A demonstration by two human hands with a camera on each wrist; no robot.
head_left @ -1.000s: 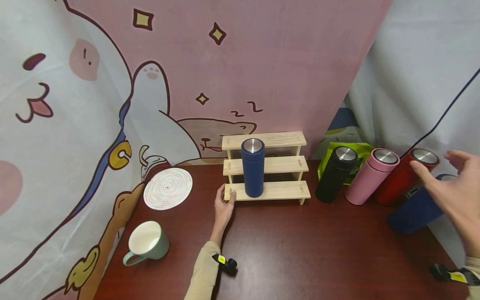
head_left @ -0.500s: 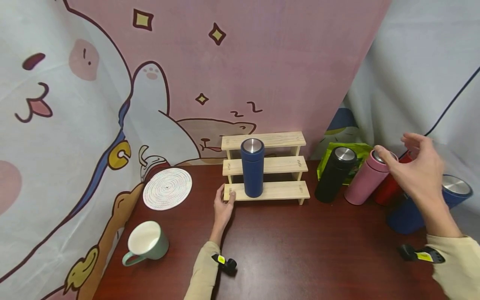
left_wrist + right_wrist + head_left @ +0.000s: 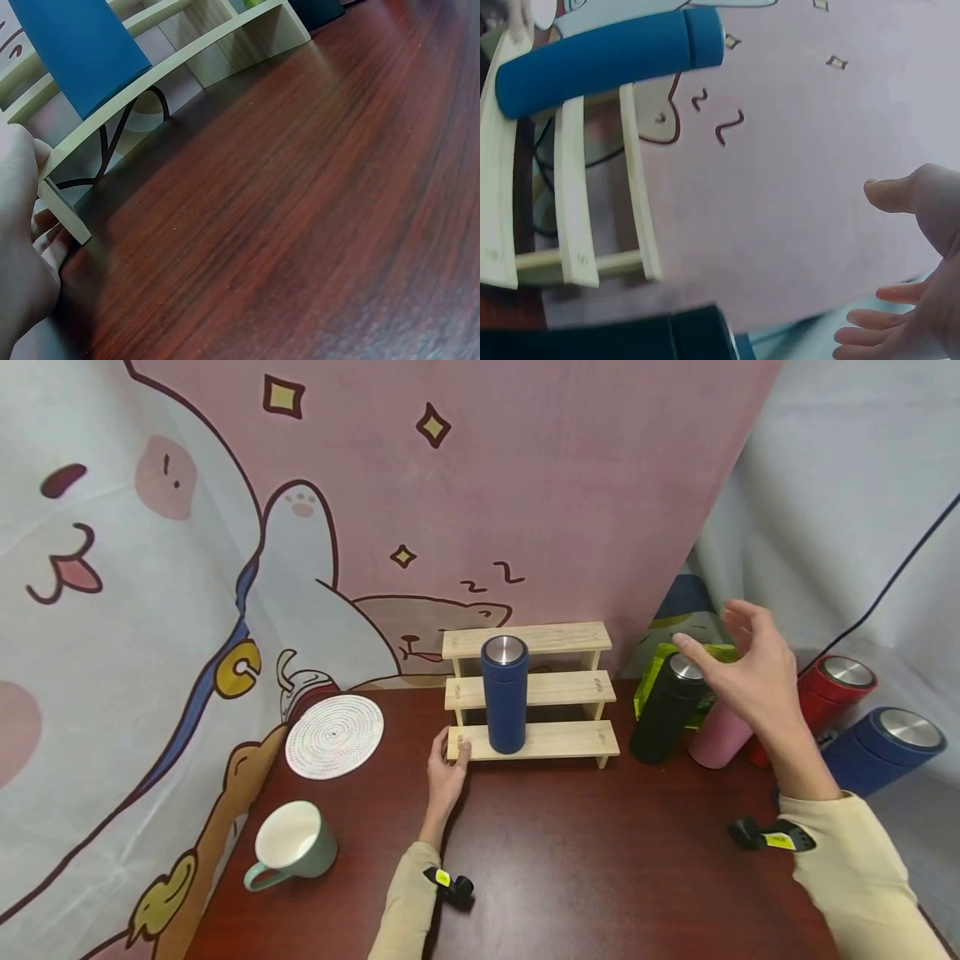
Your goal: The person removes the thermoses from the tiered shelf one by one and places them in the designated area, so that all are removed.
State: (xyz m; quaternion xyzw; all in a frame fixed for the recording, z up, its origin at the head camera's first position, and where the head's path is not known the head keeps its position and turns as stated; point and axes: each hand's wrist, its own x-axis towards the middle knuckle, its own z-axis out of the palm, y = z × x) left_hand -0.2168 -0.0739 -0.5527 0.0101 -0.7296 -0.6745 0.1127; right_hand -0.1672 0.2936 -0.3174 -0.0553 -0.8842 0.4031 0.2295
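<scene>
A three-tier wooden step rack [image 3: 570, 739] stands on the table. On its lowest step a blue thermos bottle [image 3: 507, 706] with a steel lid top is upright. The left end of that step is gripped by my left hand [image 3: 446, 777], thumb on top; the left wrist view shows its fingers around the end leg. My right hand [image 3: 757, 685] is in the air with thumb and fingers spread, holding nothing. It is nearest a black thermos [image 3: 660, 718] and a pink thermos [image 3: 718, 737], whose top it hides in the head view.
Farther right stand a red thermos [image 3: 832, 693] and a larger blue thermos [image 3: 881, 752]. A green packet [image 3: 647, 689] is behind the black one. On the left lie a round woven mat [image 3: 335, 737] and a green mug [image 3: 296, 842]. A dark cable [image 3: 892, 581] hangs along the right curtain.
My right hand has moved left from over the red and large blue bottles, past the pink one, to beside the black one. My left hand has stayed on the rack.
</scene>
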